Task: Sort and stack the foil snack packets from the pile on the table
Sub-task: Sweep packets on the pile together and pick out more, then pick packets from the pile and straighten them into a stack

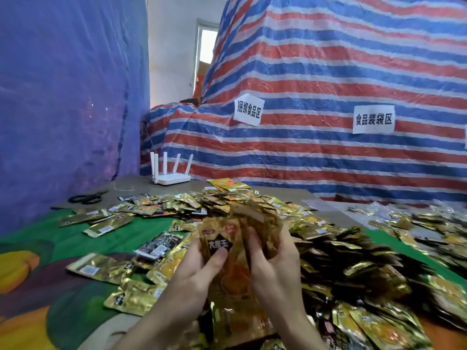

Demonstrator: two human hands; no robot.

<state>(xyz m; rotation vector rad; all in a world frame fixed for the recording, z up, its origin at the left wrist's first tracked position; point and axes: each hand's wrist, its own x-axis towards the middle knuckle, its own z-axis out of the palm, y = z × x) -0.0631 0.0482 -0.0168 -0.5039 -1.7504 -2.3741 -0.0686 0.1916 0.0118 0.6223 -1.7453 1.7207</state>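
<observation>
Both my hands hold a bunch of gold foil snack packets (228, 251) upright above the table, front faces toward me. My left hand (199, 271) grips the front packet, thumb pressed on its black diamond label. Behind it, my right hand (271, 258) clasps several more packets, which are blurred. A big loose pile of gold foil packets (341, 261) covers the table to the right and behind my hands. Scattered single packets (106, 227) lie to the left on the green patterned cloth (63, 238).
A white router with antennas (171, 178) and black scissors (87, 197) sit at the table's far left. A red, white and blue striped tarp (328, 109) with two paper labels rises behind. A blue sheet (63, 97) hangs at left.
</observation>
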